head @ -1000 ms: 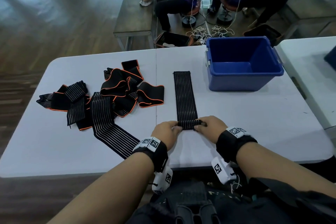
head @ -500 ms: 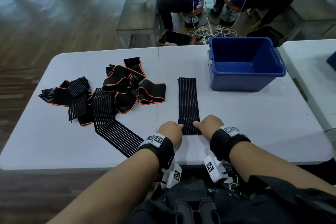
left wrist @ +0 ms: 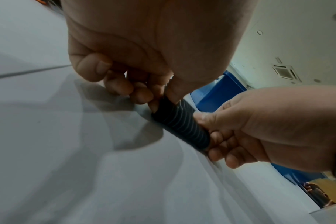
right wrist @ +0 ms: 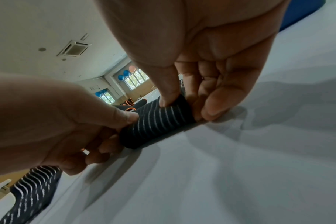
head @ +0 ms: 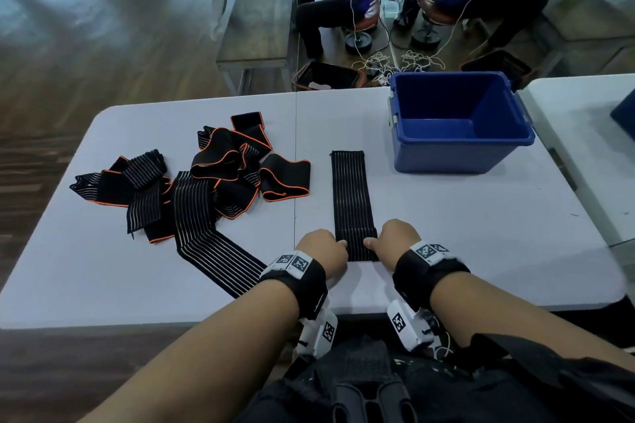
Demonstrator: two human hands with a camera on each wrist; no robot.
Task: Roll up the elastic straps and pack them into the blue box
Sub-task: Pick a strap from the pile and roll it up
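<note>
A black elastic strap with pale stripes [head: 351, 196] lies straight along the white table, its near end curled into a small roll [left wrist: 179, 123] [right wrist: 157, 122]. My left hand [head: 324, 249] pinches the roll's left end between thumb and fingers. At the right end my right hand [head: 395, 237] does the same. The blue box [head: 460, 120] stands open at the far right of the table, with nothing showing inside. A heap of black straps with orange edging [head: 192, 189] lies to the left.
One long striped strap [head: 220, 254] runs from the heap toward my left wrist. A second white table [head: 584, 134] adjoins on the right. Beyond the table's far edge, people sit on stools beside a grey bench [head: 257, 31], cables and a black tray.
My head has tilted and the view shifted. Both hands have drawn slightly nearer to me with the strap's rolled end, and the flat part of the strap looks about as long as before.
</note>
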